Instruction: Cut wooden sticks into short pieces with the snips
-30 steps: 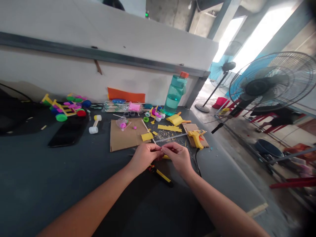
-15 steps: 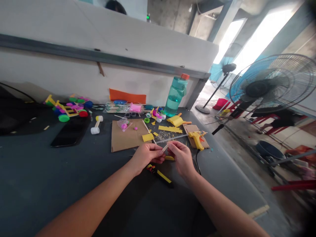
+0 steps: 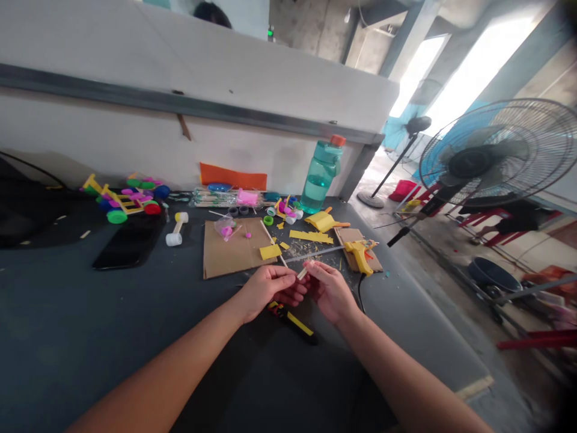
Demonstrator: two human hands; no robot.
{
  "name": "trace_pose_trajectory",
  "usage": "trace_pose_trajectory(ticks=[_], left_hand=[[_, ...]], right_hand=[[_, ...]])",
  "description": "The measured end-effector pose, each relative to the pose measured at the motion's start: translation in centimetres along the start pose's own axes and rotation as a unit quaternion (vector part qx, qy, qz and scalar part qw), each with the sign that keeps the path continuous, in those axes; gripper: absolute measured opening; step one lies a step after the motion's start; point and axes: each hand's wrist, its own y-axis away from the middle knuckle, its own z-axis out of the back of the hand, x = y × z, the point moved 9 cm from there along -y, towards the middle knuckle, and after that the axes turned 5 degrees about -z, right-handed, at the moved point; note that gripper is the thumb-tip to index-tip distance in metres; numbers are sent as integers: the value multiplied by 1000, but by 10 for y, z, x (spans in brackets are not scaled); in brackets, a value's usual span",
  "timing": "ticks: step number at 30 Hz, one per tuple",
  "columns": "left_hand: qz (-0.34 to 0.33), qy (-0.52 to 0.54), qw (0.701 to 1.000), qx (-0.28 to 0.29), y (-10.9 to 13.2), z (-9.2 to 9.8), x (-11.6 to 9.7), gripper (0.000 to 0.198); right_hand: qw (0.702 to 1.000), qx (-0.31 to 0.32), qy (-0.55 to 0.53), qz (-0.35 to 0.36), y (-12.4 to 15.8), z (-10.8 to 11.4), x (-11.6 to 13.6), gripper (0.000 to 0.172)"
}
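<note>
Short pale stick (image 3: pixel 302 272) is pinched between the fingertips of both hands just above the bench (image 3: pixel 67 337), in front of the cardboard sheet (image 3: pixel 232 246). Left hand (image 3: pixel 270 288) is closed on its near end; right hand (image 3: pixel 331 290) is closed on its far end, grip of each confined to the fingertips. Material of the stick cannot be told at this size. A yellow-and-black utility knife (image 3: pixel 293 322) lies on the bench directly beneath the hands. A yellow glue gun (image 3: pixel 359 252) rests near the right hand, its cord running toward the wrist. Risks judged: the stick may slip or snap under the fingertip pinch; a lowered hand may meet the knife; the cord may be snagged.
</note>
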Motion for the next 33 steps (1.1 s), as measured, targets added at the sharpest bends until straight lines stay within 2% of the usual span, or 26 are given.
trace_pose_trajectory(ticks=[6,10,15,18,20,22,25,28,30,33], left_hand=[[-7,-14,1000,12,1,-1,-1,26],[-21,-42,999,-14,-1,2,-1,25],[-90,-154,983,-49,1,5,-13,20],[-129,-249,959,-40,3,4,-21,20],[-127,-293,947,-31,3,6,-20,21],[-113,-301,947,-20,0,9,-15,22],[-97,-269,958,-9,-3,11,-7,22],[-84,-219,972,0,-4,9,-3,22],[-69,-184,980,13,-4,6,-2,22],[-39,-134,990,25,-2,2,-2,23]], right_hand=[[999,24,-24,-25,0,-5,-6,22],[999,33,-31,-26,0,-8,-9,22],[999,39,-30,-21,2,-11,-11,23],[1000,7,6,12,3,-6,-6,21],[994,-27,81,75,7,-1,5,17],[965,-64,198,159,14,-1,21,12],[882,-96,371,274,28,-10,40,8],[816,-99,449,351,41,-21,51,10],[797,-91,463,377,46,-26,54,11],[785,-70,471,398,50,-32,56,12]])
